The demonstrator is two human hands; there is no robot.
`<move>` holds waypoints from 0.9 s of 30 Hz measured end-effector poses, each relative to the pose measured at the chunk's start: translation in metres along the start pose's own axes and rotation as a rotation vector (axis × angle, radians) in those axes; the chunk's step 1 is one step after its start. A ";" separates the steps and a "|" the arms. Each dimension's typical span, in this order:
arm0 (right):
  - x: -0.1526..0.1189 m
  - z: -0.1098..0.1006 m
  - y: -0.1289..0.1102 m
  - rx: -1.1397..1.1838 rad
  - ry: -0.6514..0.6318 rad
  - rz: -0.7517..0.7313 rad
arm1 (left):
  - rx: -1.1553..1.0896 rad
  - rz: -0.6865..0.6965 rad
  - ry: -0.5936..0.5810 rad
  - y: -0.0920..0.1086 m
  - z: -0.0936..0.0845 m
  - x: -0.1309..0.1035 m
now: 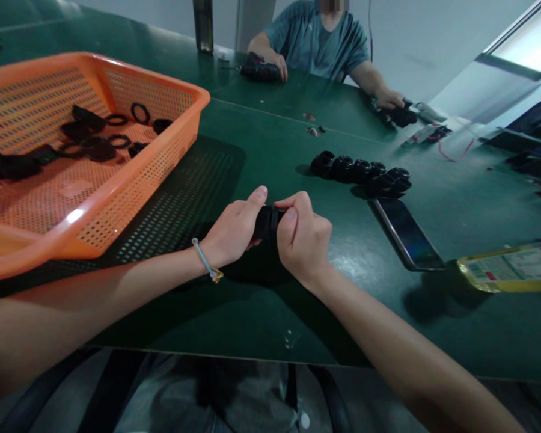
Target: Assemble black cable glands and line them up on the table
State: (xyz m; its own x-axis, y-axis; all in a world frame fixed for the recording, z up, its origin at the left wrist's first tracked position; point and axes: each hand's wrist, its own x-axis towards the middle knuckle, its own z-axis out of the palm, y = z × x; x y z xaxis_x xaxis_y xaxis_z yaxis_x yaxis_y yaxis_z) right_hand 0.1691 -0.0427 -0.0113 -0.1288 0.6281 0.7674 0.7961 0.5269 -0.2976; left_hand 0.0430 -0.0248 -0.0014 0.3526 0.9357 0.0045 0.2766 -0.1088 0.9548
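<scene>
Both hands meet over the green table (342,313), gripping one small black part (265,222) between them. My left hand (234,231) is wrapped round its left side, thumb on top. On the right side of the part, the fingers of my right hand (304,237) are curled and pinch its end. Several round black parts (360,171) stand in a cluster beyond my right hand. At the left, an orange perforated basket (130,198) holds black rings and other black pieces (101,149).
A phone (408,233) and a yellow-edged package (514,269) lie at the right. Across the table sits a person (322,45), one hand by a power drill (261,69), the other on a dark object (399,114). The table's near edge runs below my hands.
</scene>
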 end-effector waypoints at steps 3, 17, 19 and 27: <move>-0.001 0.001 0.001 -0.012 -0.007 -0.083 | 0.136 0.027 0.085 0.001 -0.001 -0.001; 0.000 -0.003 -0.013 0.175 -0.185 0.322 | 0.537 0.186 0.229 0.000 -0.003 -0.007; 0.001 -0.001 -0.013 0.191 -0.187 0.375 | 0.606 0.185 0.248 -0.001 -0.003 -0.005; 0.003 0.001 -0.016 0.289 -0.164 0.539 | 0.831 0.334 0.282 0.000 -0.005 -0.005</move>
State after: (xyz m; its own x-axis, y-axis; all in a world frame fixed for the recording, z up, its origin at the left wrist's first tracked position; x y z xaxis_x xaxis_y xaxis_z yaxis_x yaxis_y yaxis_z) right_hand 0.1553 -0.0485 -0.0054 0.1387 0.9159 0.3766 0.5854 0.2310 -0.7771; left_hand 0.0367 -0.0273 0.0002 0.3297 0.8477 0.4155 0.7884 -0.4894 0.3728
